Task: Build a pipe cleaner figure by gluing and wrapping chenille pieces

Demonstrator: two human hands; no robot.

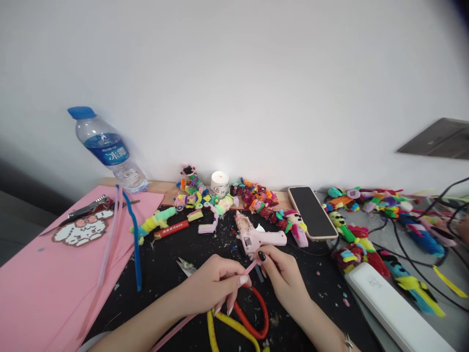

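Note:
A pink pipe cleaner (pixel 252 267) runs between my two hands above the black mat. My left hand (pixel 216 281) pinches it between thumb and fingers, and a pink length trails out below that forearm. At its other end, the fingertips of my right hand (pixel 284 274) are closed on the strip. Under my left hand lie scissors with a red handle (pixel 266 318) and a yellow handle (pixel 234 326); their middle is hidden. Just beyond my fingers rests a pale pink hot glue gun (pixel 266 238), its nozzle end stained brown.
Colourful pipe-cleaner figures (pixel 366 244) crowd the right and back. A phone (pixel 313 212), a white power bank (pixel 392 303) and black cables lie right. Left are pink sheets (pixel 32 264), a blue pipe cleaner (pixel 135 239) and a water bottle (pixel 110 151). A paper cup (pixel 219 184) stands behind.

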